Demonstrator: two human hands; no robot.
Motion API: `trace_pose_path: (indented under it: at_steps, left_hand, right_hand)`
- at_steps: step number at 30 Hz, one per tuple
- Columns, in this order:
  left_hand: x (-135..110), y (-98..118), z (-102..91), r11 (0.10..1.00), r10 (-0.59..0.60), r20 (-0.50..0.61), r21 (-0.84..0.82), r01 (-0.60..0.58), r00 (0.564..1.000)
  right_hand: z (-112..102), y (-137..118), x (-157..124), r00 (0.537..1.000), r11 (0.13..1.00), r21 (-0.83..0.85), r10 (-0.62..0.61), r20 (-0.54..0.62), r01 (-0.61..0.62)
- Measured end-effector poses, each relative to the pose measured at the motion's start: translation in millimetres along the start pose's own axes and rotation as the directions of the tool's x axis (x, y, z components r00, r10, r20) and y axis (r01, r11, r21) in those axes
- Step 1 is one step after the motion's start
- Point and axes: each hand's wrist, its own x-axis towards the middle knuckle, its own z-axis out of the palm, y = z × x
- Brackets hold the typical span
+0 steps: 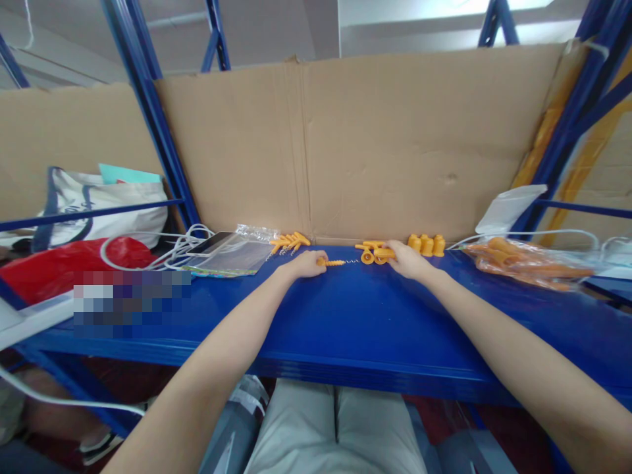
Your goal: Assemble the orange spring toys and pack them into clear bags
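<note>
My left hand (pixel 310 264) is closed on the end of an orange corkscrew (pixel 336 263), whose metal spiral points right, just above the blue tabletop (pixel 345 316). To the right, my right hand (pixel 411 259) has its fingers closed on an orange plastic part (pixel 384 253). Orange ring-ended parts (pixel 367 257) lie beside it, next to those fingers. Several orange bell-shaped pieces (pixel 426 245) stand in a group behind my right hand. Left of my left hand, several orange T-shaped handles with metal spirals (pixel 291 242) lie together.
A clear plastic bag (pixel 232 253) and a phone (pixel 213 243) lie at left by white cables (pixel 185 240). Bagged orange parts (pixel 526 263) lie at right. A cardboard panel (pixel 385 145) closes off the back, between blue posts (pixel 148 112). A red bag (pixel 113 257) sits far left.
</note>
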Motion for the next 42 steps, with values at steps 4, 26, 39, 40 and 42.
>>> trace_pose_path:
  at_steps: [4,26,39,40,42]
  left_hand:
    - [0,2,2.1,0.997,0.065,-0.065,-0.037,-0.068,0.996]
    - [3,1,5.1,0.997,0.072,-0.105,0.008,-0.072,0.992]
    - [2,11,11.6,0.961,0.169,-0.129,-0.199,-0.193,0.977]
    - [2,11,11.6,0.957,0.166,-0.13,-0.219,-0.192,0.977]
    - [2,10,11.5,0.948,0.162,-0.134,-0.255,-0.192,0.978]
  right_hand:
    - [8,-8,0,0.99,0.988,0.064,-0.142,0.003,0.142]
    - [5,-16,-2,0.981,0.969,0.151,-0.195,-0.02,0.196]
    - [13,-24,1,0.939,0.909,0.24,-0.316,-0.134,0.34]
    - [14,-24,1,0.943,0.909,0.256,-0.303,-0.139,0.33]
    - [13,-23,2,0.949,0.904,0.292,-0.281,-0.143,0.312]
